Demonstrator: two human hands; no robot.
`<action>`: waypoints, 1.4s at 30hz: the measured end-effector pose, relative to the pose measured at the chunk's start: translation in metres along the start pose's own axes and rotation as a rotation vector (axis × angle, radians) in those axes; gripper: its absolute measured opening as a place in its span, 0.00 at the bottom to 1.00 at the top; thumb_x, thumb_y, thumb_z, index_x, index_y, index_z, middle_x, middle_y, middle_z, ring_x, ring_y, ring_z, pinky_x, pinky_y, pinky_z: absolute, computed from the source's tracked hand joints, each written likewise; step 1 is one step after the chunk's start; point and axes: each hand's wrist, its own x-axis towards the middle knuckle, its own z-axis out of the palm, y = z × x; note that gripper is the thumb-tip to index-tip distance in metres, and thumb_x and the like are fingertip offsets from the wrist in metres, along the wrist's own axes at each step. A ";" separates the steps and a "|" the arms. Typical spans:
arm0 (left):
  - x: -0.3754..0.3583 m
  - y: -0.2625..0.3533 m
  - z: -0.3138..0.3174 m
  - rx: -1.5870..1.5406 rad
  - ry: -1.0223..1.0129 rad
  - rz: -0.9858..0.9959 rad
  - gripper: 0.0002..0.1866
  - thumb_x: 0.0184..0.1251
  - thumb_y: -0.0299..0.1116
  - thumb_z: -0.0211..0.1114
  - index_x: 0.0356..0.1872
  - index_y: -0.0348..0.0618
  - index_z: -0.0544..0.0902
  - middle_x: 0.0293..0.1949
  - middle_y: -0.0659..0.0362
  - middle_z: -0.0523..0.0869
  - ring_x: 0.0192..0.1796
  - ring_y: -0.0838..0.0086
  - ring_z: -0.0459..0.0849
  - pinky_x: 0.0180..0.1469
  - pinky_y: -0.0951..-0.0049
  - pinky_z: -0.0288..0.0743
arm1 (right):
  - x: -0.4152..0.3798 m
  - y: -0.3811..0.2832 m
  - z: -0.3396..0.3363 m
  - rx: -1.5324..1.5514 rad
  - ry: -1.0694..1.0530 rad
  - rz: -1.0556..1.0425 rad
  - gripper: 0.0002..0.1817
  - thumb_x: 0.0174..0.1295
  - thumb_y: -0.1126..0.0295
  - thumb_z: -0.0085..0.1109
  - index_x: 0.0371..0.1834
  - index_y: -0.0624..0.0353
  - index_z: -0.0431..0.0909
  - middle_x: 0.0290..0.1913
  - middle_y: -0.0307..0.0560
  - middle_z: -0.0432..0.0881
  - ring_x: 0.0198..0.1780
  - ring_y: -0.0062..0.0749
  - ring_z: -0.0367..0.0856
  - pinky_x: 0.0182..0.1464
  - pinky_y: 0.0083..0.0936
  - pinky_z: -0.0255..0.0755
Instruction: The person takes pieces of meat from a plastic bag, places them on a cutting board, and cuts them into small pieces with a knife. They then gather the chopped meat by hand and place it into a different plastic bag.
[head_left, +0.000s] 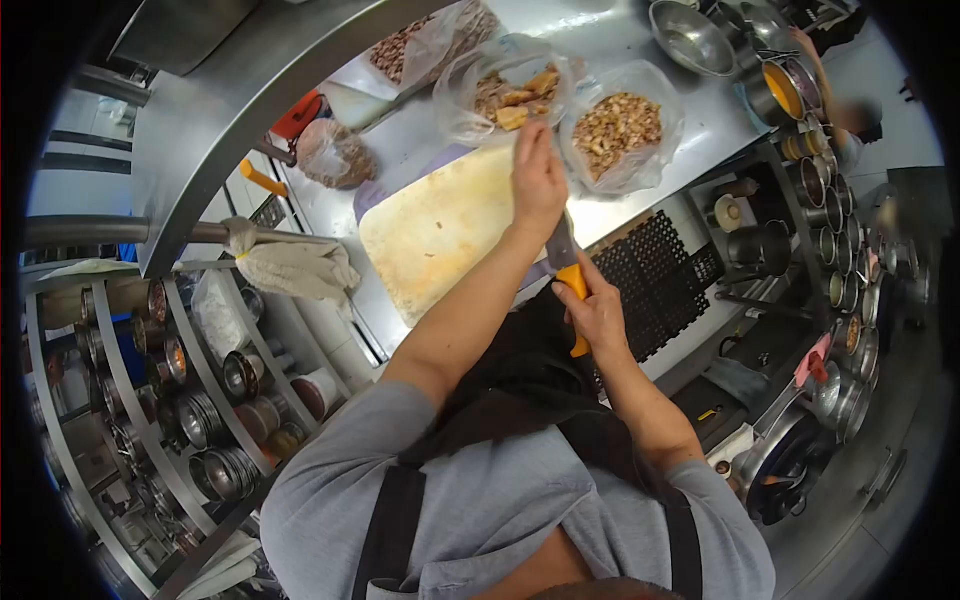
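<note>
In my right hand (598, 312) is a knife (572, 275), my fingers wrapped round its yellow-orange handle; the blade points away from me at the board's right edge. My left hand (539, 178) reaches over the far right of the worn cutting board (440, 232), fingers stretched towards a clear plastic bag (457, 112). Yellowish-brown chunks of what looks like meat (538, 88) lie in that bag, the nearest right by my slightly blurred fingertips. To the right, a second open bag (655, 165) holds small chopped pieces (618, 130). A few small scraps dot the board.
A tied bag of brown bits (338, 155) and another bag (455, 45) stand on the steel table (335, 215). Metal bowls (690, 38) sit at the far right. Left are a hanging cloth (295, 268) and pot shelves (190, 370). Another person's arm (812, 60) shows at upper right.
</note>
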 end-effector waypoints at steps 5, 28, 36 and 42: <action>0.050 0.019 0.114 -0.110 -0.014 0.158 0.13 0.64 0.23 0.59 0.48 0.29 0.82 0.53 0.46 0.82 0.54 0.51 0.82 0.55 0.62 0.77 | 0.022 -0.010 -0.060 0.236 0.170 -0.048 0.31 0.63 0.75 0.61 0.73 0.57 0.68 0.32 0.39 0.80 0.20 0.19 0.74 0.24 0.19 0.70; 0.162 -0.138 0.013 0.910 -0.967 -0.287 0.25 0.59 0.28 0.61 0.60 0.51 0.81 0.60 0.53 0.82 0.65 0.56 0.77 0.65 0.54 0.71 | 0.086 0.022 -0.139 -0.747 -0.447 -0.468 0.25 0.59 0.68 0.64 0.62 0.51 0.74 0.40 0.57 0.86 0.40 0.55 0.85 0.42 0.45 0.79; 0.156 -0.125 0.020 1.112 -1.111 -0.178 0.27 0.54 0.34 0.68 0.59 0.55 0.80 0.59 0.56 0.83 0.68 0.56 0.74 0.63 0.49 0.71 | 0.066 0.034 -0.124 -0.723 -0.425 -0.393 0.24 0.60 0.67 0.63 0.61 0.53 0.74 0.40 0.56 0.86 0.41 0.55 0.85 0.43 0.45 0.79; 0.185 -0.153 0.013 1.022 -1.060 -0.184 0.21 0.52 0.36 0.67 0.50 0.52 0.85 0.47 0.51 0.88 0.54 0.55 0.85 0.55 0.56 0.78 | 0.064 0.031 -0.130 -0.726 -0.396 -0.369 0.22 0.60 0.67 0.64 0.59 0.53 0.76 0.41 0.56 0.86 0.40 0.54 0.85 0.44 0.45 0.79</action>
